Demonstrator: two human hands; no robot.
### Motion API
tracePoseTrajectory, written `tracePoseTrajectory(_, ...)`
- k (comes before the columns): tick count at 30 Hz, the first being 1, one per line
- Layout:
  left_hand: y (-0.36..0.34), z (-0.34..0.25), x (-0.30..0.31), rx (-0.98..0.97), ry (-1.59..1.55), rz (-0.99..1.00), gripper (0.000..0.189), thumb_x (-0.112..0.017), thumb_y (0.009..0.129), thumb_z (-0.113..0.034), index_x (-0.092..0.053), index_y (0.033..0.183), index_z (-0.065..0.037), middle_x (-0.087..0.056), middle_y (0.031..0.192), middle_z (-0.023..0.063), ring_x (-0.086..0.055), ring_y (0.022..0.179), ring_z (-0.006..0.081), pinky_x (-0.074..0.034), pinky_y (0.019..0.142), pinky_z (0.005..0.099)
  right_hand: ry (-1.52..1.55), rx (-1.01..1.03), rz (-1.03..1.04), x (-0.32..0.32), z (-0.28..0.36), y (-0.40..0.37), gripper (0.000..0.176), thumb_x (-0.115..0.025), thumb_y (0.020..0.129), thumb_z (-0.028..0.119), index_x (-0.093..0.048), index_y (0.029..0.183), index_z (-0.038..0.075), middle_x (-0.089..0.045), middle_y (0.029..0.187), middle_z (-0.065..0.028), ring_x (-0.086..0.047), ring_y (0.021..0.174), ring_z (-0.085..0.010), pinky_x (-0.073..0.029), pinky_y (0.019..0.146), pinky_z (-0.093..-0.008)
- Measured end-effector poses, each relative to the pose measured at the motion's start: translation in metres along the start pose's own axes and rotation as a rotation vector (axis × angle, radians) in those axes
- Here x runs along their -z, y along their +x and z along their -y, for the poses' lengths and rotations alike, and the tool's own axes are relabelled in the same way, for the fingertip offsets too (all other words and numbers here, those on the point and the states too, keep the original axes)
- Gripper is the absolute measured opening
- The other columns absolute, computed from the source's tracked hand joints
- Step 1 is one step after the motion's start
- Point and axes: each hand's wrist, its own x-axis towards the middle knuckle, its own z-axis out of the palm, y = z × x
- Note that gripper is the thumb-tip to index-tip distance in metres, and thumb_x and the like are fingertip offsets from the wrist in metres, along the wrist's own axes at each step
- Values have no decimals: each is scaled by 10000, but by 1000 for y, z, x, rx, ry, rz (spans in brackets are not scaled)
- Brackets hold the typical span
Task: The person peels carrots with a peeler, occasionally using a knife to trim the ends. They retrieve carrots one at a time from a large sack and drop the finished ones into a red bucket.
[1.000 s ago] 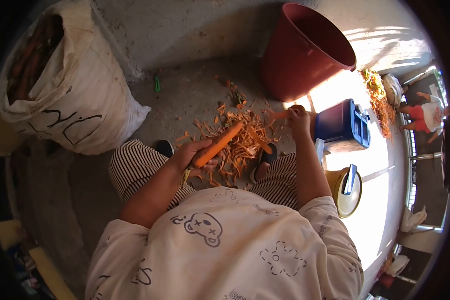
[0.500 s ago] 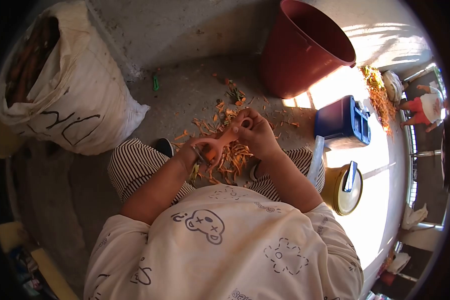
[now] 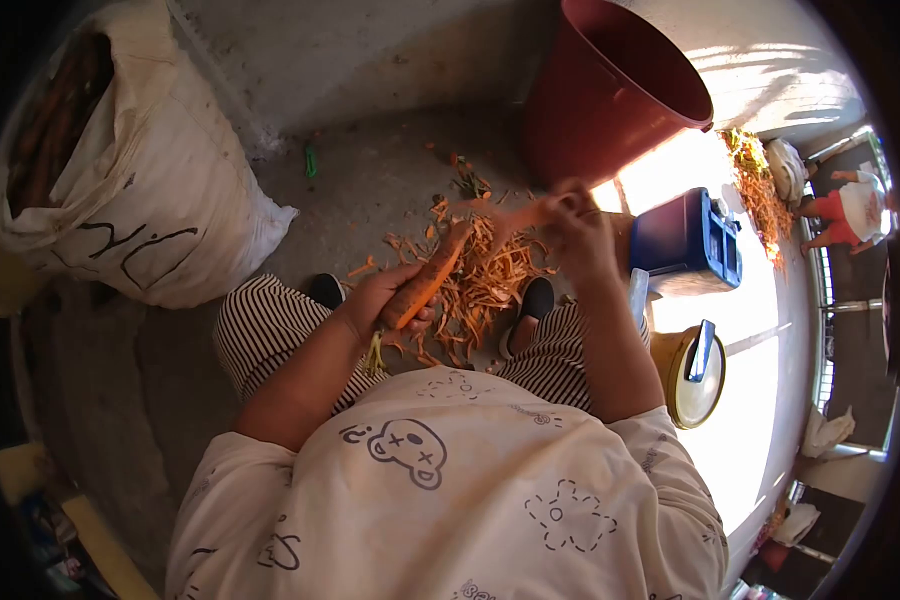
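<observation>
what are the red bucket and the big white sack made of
Bucket: looks like moulded plastic, smooth, matte dark red, with a thin rim. Sack: seemingly woven plastic fabric, dull white, creased and slumped, top folded down, black marks on its side.

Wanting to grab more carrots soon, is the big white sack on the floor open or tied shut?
Open: the white sack has its mouth rolled back, and brownish carrots show inside.

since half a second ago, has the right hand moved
Yes: the right hand has swung away from the carrot, up and right toward the red bucket.
</observation>
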Motion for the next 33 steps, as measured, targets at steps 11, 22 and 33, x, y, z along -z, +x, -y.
tracePoseTrajectory(11,-5,-2,10,95,134,92,371,-418,857,-240,-351,1189,-88,-475,854,109,-484,652,146,-424,489,232,-606,38,-232,65,-40,41,140,-580,760,85,-499,868,50,-507,682,-16,-418,494,-49,-321,403,-178)
tracePoseTrajectory(22,12,4,10,-14,319,-193,287,-440,843,-266,-480,1007,-33,-499,689,58,-486,568,135,-400,430,227,93,-132,371,-56,-26,-31,140,-598,753,74,-484,834,76,-490,679,9,-415,510,-33,-321,422,-165)
tracePoseTrajectory(33,-12,-1,-1,44,160,2,373,-425,854,-258,-328,1181,-107,-451,862,94,-456,708,150,-416,469,222,-197,32,-217,67,-30,41,144,-588,753,79,-490,858,73,-522,722,-14,-449,524,-54,-352,417,-185)
